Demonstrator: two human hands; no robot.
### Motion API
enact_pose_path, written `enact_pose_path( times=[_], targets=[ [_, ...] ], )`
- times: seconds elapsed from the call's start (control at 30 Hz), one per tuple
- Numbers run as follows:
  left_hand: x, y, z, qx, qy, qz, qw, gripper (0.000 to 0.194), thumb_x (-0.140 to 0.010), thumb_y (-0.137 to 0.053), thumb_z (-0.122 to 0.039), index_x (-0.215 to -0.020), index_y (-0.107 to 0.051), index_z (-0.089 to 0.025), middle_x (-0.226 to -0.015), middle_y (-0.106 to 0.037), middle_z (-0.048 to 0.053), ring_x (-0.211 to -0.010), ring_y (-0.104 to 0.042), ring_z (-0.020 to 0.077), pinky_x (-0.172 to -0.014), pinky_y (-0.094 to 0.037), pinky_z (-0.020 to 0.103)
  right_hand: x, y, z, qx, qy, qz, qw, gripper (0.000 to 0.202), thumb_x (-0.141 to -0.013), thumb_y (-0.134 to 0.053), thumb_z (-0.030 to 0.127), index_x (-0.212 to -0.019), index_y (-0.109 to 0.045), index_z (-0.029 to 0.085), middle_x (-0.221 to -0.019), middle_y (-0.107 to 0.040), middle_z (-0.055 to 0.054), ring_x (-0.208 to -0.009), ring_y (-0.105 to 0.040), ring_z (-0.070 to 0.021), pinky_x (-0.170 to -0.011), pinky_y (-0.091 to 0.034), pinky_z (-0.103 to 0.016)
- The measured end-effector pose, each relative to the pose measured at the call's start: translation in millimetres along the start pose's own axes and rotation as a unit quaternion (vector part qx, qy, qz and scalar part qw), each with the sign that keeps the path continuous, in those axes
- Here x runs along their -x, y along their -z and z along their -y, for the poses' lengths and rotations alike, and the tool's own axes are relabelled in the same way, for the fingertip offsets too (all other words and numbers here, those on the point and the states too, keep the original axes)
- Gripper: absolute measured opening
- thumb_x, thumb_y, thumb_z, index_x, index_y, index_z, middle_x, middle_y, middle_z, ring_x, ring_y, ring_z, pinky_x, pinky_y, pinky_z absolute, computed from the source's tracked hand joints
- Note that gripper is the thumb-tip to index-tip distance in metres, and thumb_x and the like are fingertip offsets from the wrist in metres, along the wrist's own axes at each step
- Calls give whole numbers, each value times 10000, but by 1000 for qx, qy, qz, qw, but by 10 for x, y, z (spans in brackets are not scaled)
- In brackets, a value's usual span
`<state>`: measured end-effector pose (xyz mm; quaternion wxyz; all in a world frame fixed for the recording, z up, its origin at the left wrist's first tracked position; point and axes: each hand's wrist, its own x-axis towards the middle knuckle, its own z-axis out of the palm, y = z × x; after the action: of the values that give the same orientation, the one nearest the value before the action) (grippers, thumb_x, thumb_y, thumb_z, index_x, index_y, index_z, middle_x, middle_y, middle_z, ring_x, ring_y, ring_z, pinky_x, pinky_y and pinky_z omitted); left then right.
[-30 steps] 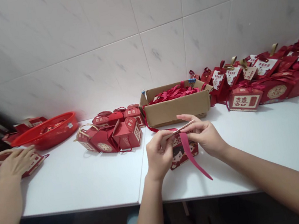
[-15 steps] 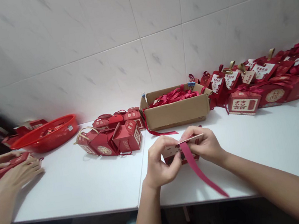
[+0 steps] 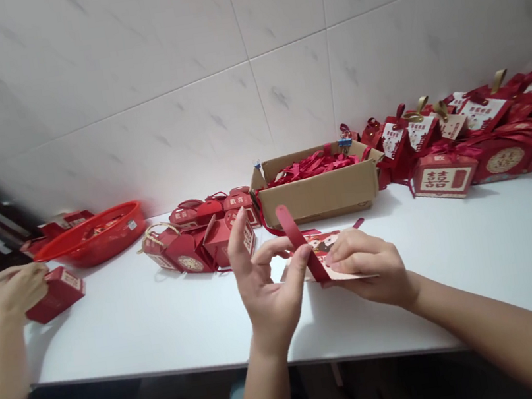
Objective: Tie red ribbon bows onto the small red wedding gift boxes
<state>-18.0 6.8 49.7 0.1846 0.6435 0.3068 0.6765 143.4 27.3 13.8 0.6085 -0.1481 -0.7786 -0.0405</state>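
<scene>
Above the white table, my right hand (image 3: 374, 270) grips a red and cream printed box (image 3: 351, 267), thumb and fingers on its near panel. A flat dark red ribbon (image 3: 295, 232) crosses the box's left part and sticks up in a loop or strip. My left hand (image 3: 273, 285) pinches that ribbon between thumb and a finger, its index finger raised. Another ribbon end pokes out past the box's far side. Right behind the box stands an open cardboard box (image 3: 318, 197) filled with red ribbons (image 3: 320, 163).
Red gift boxes (image 3: 189, 259) stand left of the cardboard box, and many finished-looking ones (image 3: 447, 176) line the right back. At the left are a red basin (image 3: 103, 244) and another person's hands (image 3: 10, 294) at a red box (image 3: 57, 294).
The printed box has been turned so its picture shows, and the ribbon that hung toward me now points up. My left index finger has lifted. The other person's box shows more of its side.
</scene>
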Motion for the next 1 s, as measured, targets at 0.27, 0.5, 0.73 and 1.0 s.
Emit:
enact_pose_path(
  times=[0.27, 0.5, 0.73, 1.0],
  targets=[
    [-117, 240, 1, -46, -9, 210, 977, 339, -815, -548, -72, -1081, -680, -236, -1019, -697, 68, -978, -637, 213, -824, -531, 323, 22, -7, -32, 15, 30, 22, 999, 98, -809, -649, 184, -721, -636, 227, -692, -683, -24, -669, -642, -160, -677, -488, -330],
    [-125, 202, -18, -115, 6, 183, 976, 200, -745, -661, -98, -862, -746, -236, -912, -669, 54, -892, -633, 182, -771, -540, 289, 20, -8, -8, 6, 36, 32, 999, 105, -795, -661, 172, -720, -609, 222, -674, -678, -14, -666, -643, -160, -669, -467, -335],
    [-111, 144, -56, 39, 207, 183, 960, 119, -764, -686, -202, -865, -744, -175, -780, -741, 60, -702, -696, 183, -635, -595, 282, 26, -22, -38, 15, 34, 20, 999, 132, -780, -683, 154, -698, -590, 200, -658, -667, -18, -656, -643, -155, -645, -469, -324],
    [-148, 166, -82, 115, 216, 166, 955, 74, -723, -733, -192, -793, -735, -170, -697, -731, 33, -539, -661, 127, -507, -570, 212, 41, -22, -65, 26, 40, 15, 999, 132, -764, -690, 120, -705, -593, 189, -686, -675, -34, -660, -641, -156, -640, -456, -321]
  ],
)
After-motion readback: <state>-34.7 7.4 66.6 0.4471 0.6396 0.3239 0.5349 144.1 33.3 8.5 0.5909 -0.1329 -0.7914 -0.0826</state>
